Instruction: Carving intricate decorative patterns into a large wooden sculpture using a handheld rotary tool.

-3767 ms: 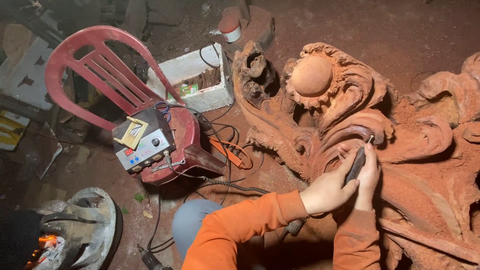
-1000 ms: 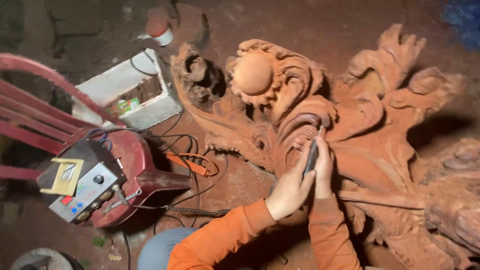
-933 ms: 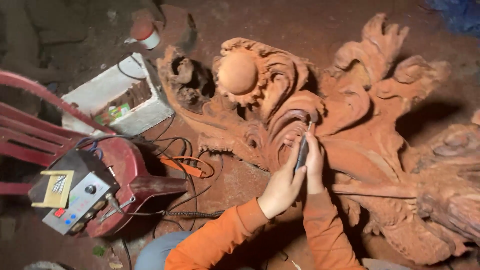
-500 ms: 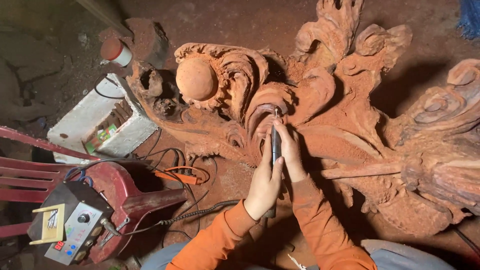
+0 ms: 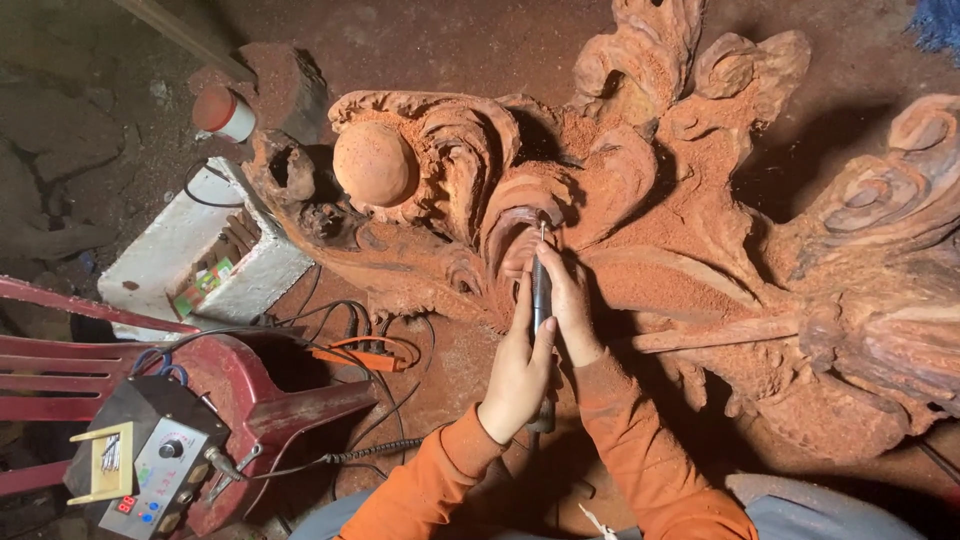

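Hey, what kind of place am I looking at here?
Most likely a woodcarving workshop. A big reddish carved wood piece lies on a dusty floor, both hands grip a rotary carving tool against it, and a control box sits on a red plastic chair.

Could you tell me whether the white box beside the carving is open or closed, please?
Open. The white box has no lid on top, and its inside shows, with dark coils and a green item in it.

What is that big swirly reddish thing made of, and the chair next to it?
The swirly carving looks like reddish wood, raw and unpolished: loose sawdust lies in its grooves. The red chair seems to be moulded plastic, smooth under the dust. The thin tool in both hands looks like dark metal, though that is less sure.
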